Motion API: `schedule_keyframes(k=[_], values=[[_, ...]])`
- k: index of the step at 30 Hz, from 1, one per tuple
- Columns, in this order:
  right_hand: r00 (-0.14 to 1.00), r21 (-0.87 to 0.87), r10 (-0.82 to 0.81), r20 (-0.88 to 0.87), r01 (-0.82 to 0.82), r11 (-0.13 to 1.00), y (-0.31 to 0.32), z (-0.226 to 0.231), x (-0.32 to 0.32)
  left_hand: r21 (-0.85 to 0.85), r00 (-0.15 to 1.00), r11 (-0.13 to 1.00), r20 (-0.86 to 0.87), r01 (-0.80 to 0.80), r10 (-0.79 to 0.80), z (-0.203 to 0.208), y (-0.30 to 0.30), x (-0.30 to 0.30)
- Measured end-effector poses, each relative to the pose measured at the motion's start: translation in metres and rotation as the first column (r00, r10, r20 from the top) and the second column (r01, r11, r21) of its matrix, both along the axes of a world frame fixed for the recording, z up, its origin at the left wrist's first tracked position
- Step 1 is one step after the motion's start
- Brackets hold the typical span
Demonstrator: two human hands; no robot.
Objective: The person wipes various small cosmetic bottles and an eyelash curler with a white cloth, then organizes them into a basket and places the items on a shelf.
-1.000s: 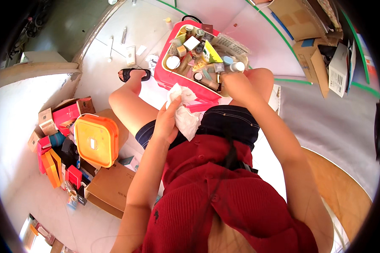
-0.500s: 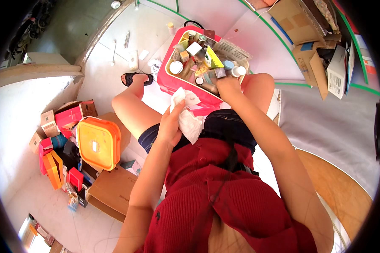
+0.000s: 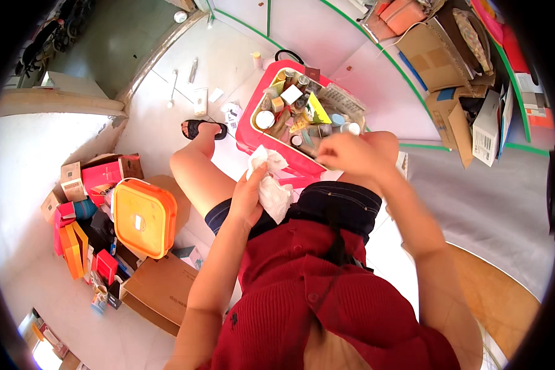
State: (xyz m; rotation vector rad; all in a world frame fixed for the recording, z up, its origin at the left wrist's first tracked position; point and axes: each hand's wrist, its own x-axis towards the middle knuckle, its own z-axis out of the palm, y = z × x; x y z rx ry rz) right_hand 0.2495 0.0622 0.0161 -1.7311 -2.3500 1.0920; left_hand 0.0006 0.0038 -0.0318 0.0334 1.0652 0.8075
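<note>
Progress: work at the red box [image 3: 245, 131] looks to be under way and not finished. The box stands on the floor between the knees, packed with bottles and jars [image 3: 265, 119], plus a yellow packet [image 3: 317, 110]. What is done with each piece cannot be read from their lie; no sorted group shows inside. Outstanding, by judgement: most of the contents, given how crowded they sit.

Hands: left hand [image 3: 248, 200] grips a crumpled white tissue [image 3: 274, 196] over the lap, by the box's near side. Right hand [image 3: 346, 153] is above the near right corner, fingers curled, blurred; cannot tell whether it holds anything.

Surface: pale tile floor [image 3: 147, 120]. Beyond the foot lie a white tube [image 3: 200, 102], a small card [image 3: 216, 94] and crumpled paper [image 3: 231, 115].

Room: orange-lidded tub [image 3: 143, 219] and cardboard box [image 3: 160, 288] at left; green-edged cabinet [image 3: 327, 37] beyond; grey cloth [image 3: 475, 197] at right.
</note>
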Motion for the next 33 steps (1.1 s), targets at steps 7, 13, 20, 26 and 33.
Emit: schedule_keyframes(k=[7,13,20,26,33], values=[[0.983,0.459,-0.172,-0.063,0.182,0.869,0.147,-0.025,0.005,-0.011,1.0,1.0,0.012,-0.014,0.014,-0.002,-0.003,-0.003],[0.918,0.173,-0.121,0.379,0.058,0.983,0.201,-0.119,0.015,0.014,0.997,0.999,0.058,-0.048,0.047,0.008,-0.007,-0.01],[0.963,-0.019,-0.259,0.073,0.261,0.965,0.192,-0.118,0.029,-0.006,0.999,0.999,-0.027,-0.047,0.047,0.001,-0.004,-0.019],[0.79,0.085,-0.514,-0.333,0.569,0.818,0.142,-0.027,0.043,-0.054,0.99,0.991,0.071,-0.12,0.124,0.008,0.007,-0.017],[0.3,-0.538,-0.529,-0.794,0.061,0.841,-0.004,0.018,0.049,0.07,0.966,0.99,0.22,0.125,-0.137,0.008,0.008,0.008]])
